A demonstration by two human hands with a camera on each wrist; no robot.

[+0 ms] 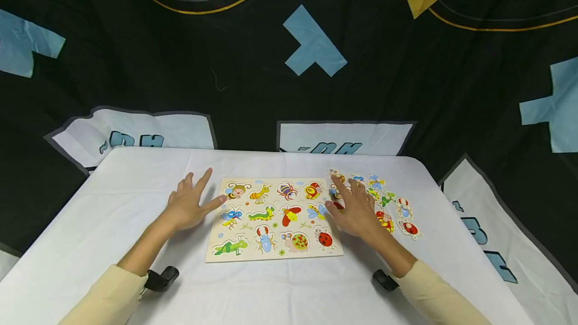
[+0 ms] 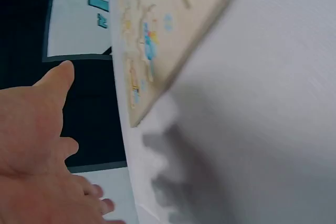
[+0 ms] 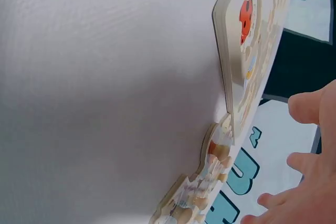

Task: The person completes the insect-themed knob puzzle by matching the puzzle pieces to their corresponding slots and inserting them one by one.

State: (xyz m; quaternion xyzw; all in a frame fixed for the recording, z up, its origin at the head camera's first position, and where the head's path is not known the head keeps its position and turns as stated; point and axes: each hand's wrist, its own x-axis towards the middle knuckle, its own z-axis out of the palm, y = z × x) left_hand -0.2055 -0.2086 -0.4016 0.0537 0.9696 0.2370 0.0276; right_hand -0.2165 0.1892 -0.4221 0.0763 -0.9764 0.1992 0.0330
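1. A flat wooden puzzle board [image 1: 246, 257] lies on a white-covered surface [image 1: 271, 295]; take its middle as the clock's centre, seen from the head view. It shows twelve cartoon creatures in three rows of four, including a spider, a caterpillar and a snail.
2. The left hand [image 1: 188, 207] is at 9 o'clock, fingers released and spread, holding nothing. In the head view, the thumb tip overlaps the board's edge; the left wrist view shows the hand raised above the cloth.
3. The right hand [image 1: 354, 210] is at 3 o'clock, also raised, fingers spread and released, partly hiding loose puzzle pieces beneath.
4. Those pieces cluster from 2 to 3 o'clock: a dragonfly [image 1: 376, 182] highest, a green grasshopper [image 1: 387, 199] below it, then a stag beetle [image 1: 404, 208] and a red ladybug [image 1: 409, 228].
5. Cream sleeves [image 1: 106, 297] cover both forearms.
6. Toward 12 o'clock, beyond the surface, hangs black fabric [image 1: 244, 79] with blue and yellow shapes.
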